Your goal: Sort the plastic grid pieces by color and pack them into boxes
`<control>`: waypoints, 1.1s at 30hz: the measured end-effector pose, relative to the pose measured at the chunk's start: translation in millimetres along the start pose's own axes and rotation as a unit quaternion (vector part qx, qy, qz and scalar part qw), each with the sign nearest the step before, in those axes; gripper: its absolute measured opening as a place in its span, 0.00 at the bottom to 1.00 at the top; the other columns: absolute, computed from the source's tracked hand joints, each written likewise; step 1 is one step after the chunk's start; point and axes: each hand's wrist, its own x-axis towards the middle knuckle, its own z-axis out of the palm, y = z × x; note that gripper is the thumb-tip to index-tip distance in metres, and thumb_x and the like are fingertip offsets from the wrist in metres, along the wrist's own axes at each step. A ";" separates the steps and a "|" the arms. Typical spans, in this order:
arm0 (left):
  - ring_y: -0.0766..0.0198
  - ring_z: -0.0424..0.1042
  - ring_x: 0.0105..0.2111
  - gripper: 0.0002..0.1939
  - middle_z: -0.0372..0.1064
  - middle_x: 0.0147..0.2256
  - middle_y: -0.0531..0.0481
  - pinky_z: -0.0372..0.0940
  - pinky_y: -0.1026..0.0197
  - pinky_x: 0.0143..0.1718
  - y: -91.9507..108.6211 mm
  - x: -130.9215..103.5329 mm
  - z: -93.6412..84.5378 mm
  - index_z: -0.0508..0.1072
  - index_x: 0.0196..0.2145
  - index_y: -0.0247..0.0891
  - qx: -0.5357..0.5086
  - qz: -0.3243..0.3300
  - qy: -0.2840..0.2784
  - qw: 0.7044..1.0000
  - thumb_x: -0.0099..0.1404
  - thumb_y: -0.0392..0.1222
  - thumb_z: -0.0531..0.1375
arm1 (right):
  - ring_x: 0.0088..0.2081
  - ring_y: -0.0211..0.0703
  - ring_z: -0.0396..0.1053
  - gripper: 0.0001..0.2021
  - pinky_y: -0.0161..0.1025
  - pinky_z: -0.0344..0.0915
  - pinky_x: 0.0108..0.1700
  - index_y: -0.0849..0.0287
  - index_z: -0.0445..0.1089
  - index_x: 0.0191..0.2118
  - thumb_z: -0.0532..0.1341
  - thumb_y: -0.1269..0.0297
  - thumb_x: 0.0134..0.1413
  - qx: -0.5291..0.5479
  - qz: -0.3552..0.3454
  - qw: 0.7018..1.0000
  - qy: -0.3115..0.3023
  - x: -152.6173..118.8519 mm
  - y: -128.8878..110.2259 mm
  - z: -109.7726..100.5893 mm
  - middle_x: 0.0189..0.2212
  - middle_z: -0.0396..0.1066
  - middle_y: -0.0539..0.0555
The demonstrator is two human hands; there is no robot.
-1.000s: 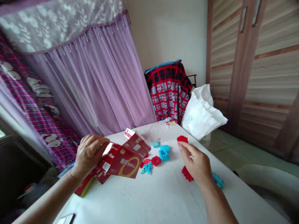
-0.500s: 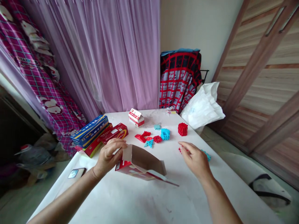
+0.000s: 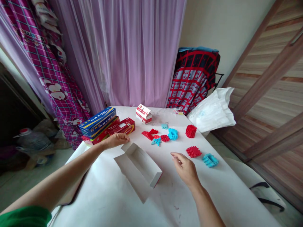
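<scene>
An open cardboard box (image 3: pixel 144 160), white inside with its long flap folded out toward me, stands tilted on the white table. My left hand (image 3: pixel 117 140) pinches the small end flap at its far left corner. To the right of the box, apart from it, my right hand (image 3: pixel 186 168) hovers with loosely bent fingers, the thumb a little away from them and nothing visible between. Beyond that hand lie a red block piece (image 3: pixel 193 151) and a hollow blue block piece (image 3: pixel 210 160) of interlocking bricks.
Farther back are a red block (image 3: pixel 190 131), a blue ring of bricks (image 3: pixel 173 134) and several small red and blue pieces. Blue and red boxes (image 3: pixel 98 121) are stacked at left. A small white-and-red box (image 3: pixel 143 113) and a white bag (image 3: pixel 211 110) stand behind.
The box has turned so its inside and long flap face me. My right hand has moved left and nearer, uncovering the red and blue pieces. My view has shifted left.
</scene>
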 end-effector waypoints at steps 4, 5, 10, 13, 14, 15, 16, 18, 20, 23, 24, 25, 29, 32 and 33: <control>0.63 0.73 0.32 0.15 0.76 0.30 0.51 0.68 0.61 0.38 6.1 39.4 3.2 0.78 0.32 0.39 0.034 0.008 -0.027 0.999 0.55 0.54 0.63 | 0.38 0.48 0.79 0.19 0.41 0.75 0.40 0.58 0.78 0.41 0.54 0.54 0.59 0.026 0.018 0.999 -0.036 -5.4 -7.0 13.9 0.39 0.80 0.60; 0.63 0.73 0.33 0.13 0.76 0.30 0.52 0.68 0.61 0.39 9.8 49.8 4.8 0.78 0.32 0.40 0.046 0.013 -0.033 0.998 0.56 0.52 0.64 | 0.38 0.48 0.79 0.19 0.41 0.75 0.41 0.58 0.78 0.42 0.53 0.53 0.60 0.031 0.024 0.998 -0.044 -6.8 -8.5 16.5 0.38 0.80 0.60; 0.58 0.72 0.43 0.16 0.72 0.45 0.47 0.70 0.52 0.46 31.9 89.9 20.3 0.73 0.45 0.36 0.090 0.036 -0.047 0.994 0.66 0.50 0.61 | 0.39 0.50 0.79 0.24 0.44 0.75 0.43 0.59 0.78 0.43 0.51 0.48 0.62 0.045 0.054 0.996 -0.052 -15.4 -7.6 21.7 0.39 0.80 0.61; 0.57 0.71 0.47 0.19 0.68 0.52 0.44 0.70 0.48 0.47 40.2 99.3 26.7 0.69 0.52 0.38 0.091 0.044 -0.041 0.994 0.68 0.49 0.59 | 0.39 0.51 0.79 0.26 0.44 0.75 0.43 0.58 0.78 0.43 0.50 0.45 0.63 0.060 0.068 0.995 -0.046 -20.9 -0.8 19.5 0.39 0.80 0.62; 0.57 0.71 0.47 0.19 0.68 0.52 0.43 0.70 0.48 0.48 41.6 99.6 27.1 0.69 0.53 0.38 0.088 0.046 -0.032 0.995 0.68 0.49 0.59 | 0.39 0.51 0.79 0.26 0.45 0.75 0.43 0.58 0.78 0.43 0.50 0.44 0.63 0.063 0.072 0.994 -0.043 -22.5 1.5 18.6 0.39 0.80 0.62; 0.57 0.71 0.48 0.19 0.68 0.52 0.43 0.70 0.48 0.48 42.4 98.4 26.9 0.69 0.53 0.38 0.085 0.047 -0.019 0.995 0.68 0.49 0.59 | 0.39 0.51 0.79 0.27 0.45 0.75 0.43 0.57 0.78 0.43 0.50 0.43 0.62 0.067 0.075 0.994 -0.042 -23.9 3.5 17.9 0.39 0.80 0.62; 0.57 0.71 0.48 0.18 0.68 0.52 0.43 0.70 0.48 0.48 42.7 95.6 26.3 0.69 0.52 0.38 0.082 0.046 -0.001 0.996 0.68 0.49 0.59 | 0.39 0.51 0.79 0.27 0.45 0.75 0.43 0.58 0.79 0.42 0.50 0.42 0.62 0.072 0.079 0.993 -0.042 -25.0 4.9 17.6 0.39 0.80 0.62; 0.57 0.71 0.48 0.17 0.70 0.50 0.44 0.68 0.48 0.51 41.3 84.7 25.5 0.71 0.50 0.39 0.076 0.040 0.048 0.995 0.68 0.50 0.58 | 0.39 0.52 0.79 0.28 0.45 0.75 0.43 0.58 0.78 0.43 0.50 0.41 0.61 0.087 0.088 0.991 -0.042 -26.4 5.8 18.6 0.40 0.80 0.63; 0.55 0.72 0.50 0.16 0.73 0.49 0.44 0.65 0.49 0.55 37.5 66.3 27.5 0.74 0.47 0.41 0.066 0.026 0.115 0.991 0.67 0.52 0.58 | 0.41 0.52 0.79 0.28 0.45 0.75 0.43 0.60 0.77 0.45 0.51 0.41 0.61 0.107 0.090 0.989 -0.044 -27.1 4.7 21.5 0.42 0.79 0.64; 0.51 0.68 0.56 0.22 0.71 0.54 0.41 0.61 0.49 0.60 28.2 28.2 38.2 0.73 0.51 0.40 0.041 -0.004 0.220 0.975 0.65 0.54 0.57 | 0.44 0.52 0.78 0.26 0.44 0.75 0.45 0.60 0.76 0.47 0.52 0.45 0.62 0.116 0.077 0.989 -0.047 -27.8 3.4 27.3 0.44 0.78 0.64; 0.51 0.68 0.57 0.24 0.70 0.56 0.40 0.61 0.49 0.60 25.0 14.1 44.2 0.71 0.53 0.39 0.029 -0.016 0.253 0.967 0.66 0.55 0.55 | 0.43 0.51 0.78 0.24 0.44 0.75 0.45 0.60 0.76 0.47 0.52 0.47 0.62 0.109 0.070 0.990 -0.048 -27.9 3.9 29.2 0.44 0.78 0.64; 0.52 0.67 0.58 0.26 0.68 0.58 0.39 0.61 0.49 0.60 22.2 0.1 51.4 0.69 0.56 0.38 0.016 -0.027 0.281 0.959 0.67 0.55 0.53 | 0.42 0.51 0.78 0.23 0.43 0.76 0.43 0.60 0.76 0.47 0.52 0.48 0.63 0.097 0.062 0.992 -0.048 -27.9 4.8 31.1 0.44 0.79 0.63; 0.52 0.65 0.61 0.30 0.64 0.61 0.39 0.63 0.48 0.59 17.7 -47.6 91.9 0.63 0.62 0.39 -0.037 -0.071 0.344 0.936 0.70 0.58 0.47 | 0.44 0.50 0.77 0.19 0.45 0.75 0.43 0.59 0.75 0.47 0.52 0.54 0.63 0.029 -0.002 1.000 -0.008 -26.3 2.8 39.0 0.45 0.78 0.62; 0.53 0.61 0.64 0.31 0.61 0.64 0.41 0.60 0.49 0.62 18.3 -68.3 125.4 0.62 0.63 0.42 -0.096 -0.106 0.338 0.930 0.69 0.61 0.49 | 0.52 0.53 0.72 0.19 0.52 0.70 0.53 0.60 0.73 0.51 0.54 0.55 0.63 -0.039 -0.079 0.995 0.037 -24.0 -21.7 47.7 0.50 0.75 0.63; 0.53 0.57 0.65 0.32 0.58 0.65 0.42 0.58 0.49 0.63 18.1 -72.1 134.5 0.61 0.63 0.42 -0.118 -0.120 0.340 0.925 0.69 0.62 0.49 | 0.55 0.55 0.69 0.20 0.54 0.67 0.56 0.60 0.72 0.53 0.55 0.55 0.62 -0.062 -0.104 0.992 0.041 -23.1 -35.4 51.4 0.52 0.73 0.63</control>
